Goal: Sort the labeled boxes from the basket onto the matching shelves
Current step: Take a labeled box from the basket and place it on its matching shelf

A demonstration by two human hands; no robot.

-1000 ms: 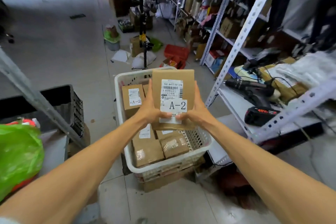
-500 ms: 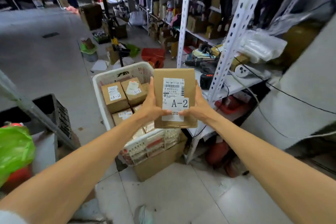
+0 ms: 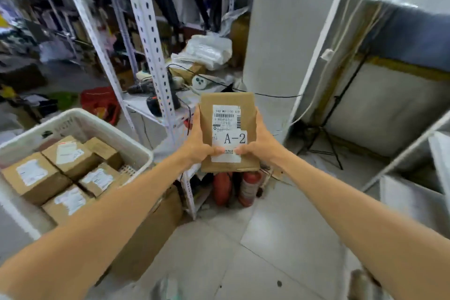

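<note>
Starting at the left, the white basket (image 3: 80, 118) sits low beside the person, with several labeled cardboard boxes (image 3: 65, 156) packed in it, labels up. The box in hand is well clear of its rim, up and to the right.

The left hand (image 3: 194, 146) grips that box (image 3: 229, 129) by its lower left edge. The thumb (image 3: 214, 151) is pressed across the front and the other fingers are wrapped behind, out of sight. The box is held in the air at arm's length, upright, with its long axis running top to bottom. Its broad face is turned to the person, so the "A-2" label (image 3: 235, 139) reads level. The right hand (image 3: 263, 146) mirrors the left on the lower right edge, thumb (image 3: 241, 151) on the label and fingers clamped round the back. Neither hand is nearer: the box lies squarely between them, with most of its length above both grips.

Directly behind it stands the perforated metal rack (image 3: 155, 56), its cluttered shelf (image 3: 146, 107) about level with the box top. Pale shelving (image 3: 411, 192) shows at the far right. No shelf marker can be read on either, so which side A-2 belongs on cannot be told. Placing it probably means tipping the top forward, the free end leading in.
</note>
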